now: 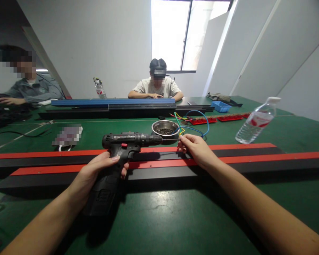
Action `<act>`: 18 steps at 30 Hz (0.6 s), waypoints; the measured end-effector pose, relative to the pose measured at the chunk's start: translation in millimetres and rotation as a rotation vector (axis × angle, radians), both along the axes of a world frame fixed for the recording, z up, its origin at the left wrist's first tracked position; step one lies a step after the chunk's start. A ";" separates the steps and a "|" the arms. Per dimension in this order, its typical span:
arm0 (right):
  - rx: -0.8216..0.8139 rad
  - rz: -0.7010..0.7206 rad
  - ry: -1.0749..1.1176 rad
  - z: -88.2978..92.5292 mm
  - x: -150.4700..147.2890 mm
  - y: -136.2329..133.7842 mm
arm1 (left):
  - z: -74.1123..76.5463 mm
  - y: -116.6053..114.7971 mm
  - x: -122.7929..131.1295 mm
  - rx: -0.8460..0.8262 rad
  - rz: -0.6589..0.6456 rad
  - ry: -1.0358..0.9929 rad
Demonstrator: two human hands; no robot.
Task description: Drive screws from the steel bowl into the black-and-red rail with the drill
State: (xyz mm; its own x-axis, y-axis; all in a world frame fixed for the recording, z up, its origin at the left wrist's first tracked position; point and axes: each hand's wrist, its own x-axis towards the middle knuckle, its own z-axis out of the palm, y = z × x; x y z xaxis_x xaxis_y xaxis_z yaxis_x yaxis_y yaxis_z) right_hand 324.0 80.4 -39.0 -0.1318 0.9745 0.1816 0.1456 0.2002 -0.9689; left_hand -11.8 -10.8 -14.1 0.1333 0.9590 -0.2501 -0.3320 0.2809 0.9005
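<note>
My left hand [98, 170] is closed around the grip of a black cordless drill [124, 139], which points to the right above the red-and-black bars. From its chuck a long thin bit [170, 139] reaches to my right hand [192, 147]. The thumb and fingertips there are pinched together at the bit's tip; whatever small thing lies between them is hidden. Just behind the bit stands a metal bowl [159, 124] with many small dark pieces, which look like screws. Two long bars [159, 173] with red top strips lie across the table under both hands.
Blue, green and yellow wires [208, 122] curl beside red strips [204, 121]. A water bottle [257, 120] stands right, a blue basket [220, 106] farther back. Long blue and black profiles [114, 103] lie across the far side. One person [156, 85] sits opposite, another [34, 85] at left.
</note>
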 end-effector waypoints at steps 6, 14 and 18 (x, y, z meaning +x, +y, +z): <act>-0.004 0.001 -0.009 0.8 -0.2 -1.0 | 4.6 -3.3 4.0 0.010 0.002 0.014; 0.002 0.002 0.001 -0.7 0.2 -0.2 | 8.6 -4.5 6.9 0.011 0.012 0.004; -0.029 0.004 0.066 -3.1 -0.3 1.9 | 6.5 -3.4 5.5 -0.001 0.009 0.001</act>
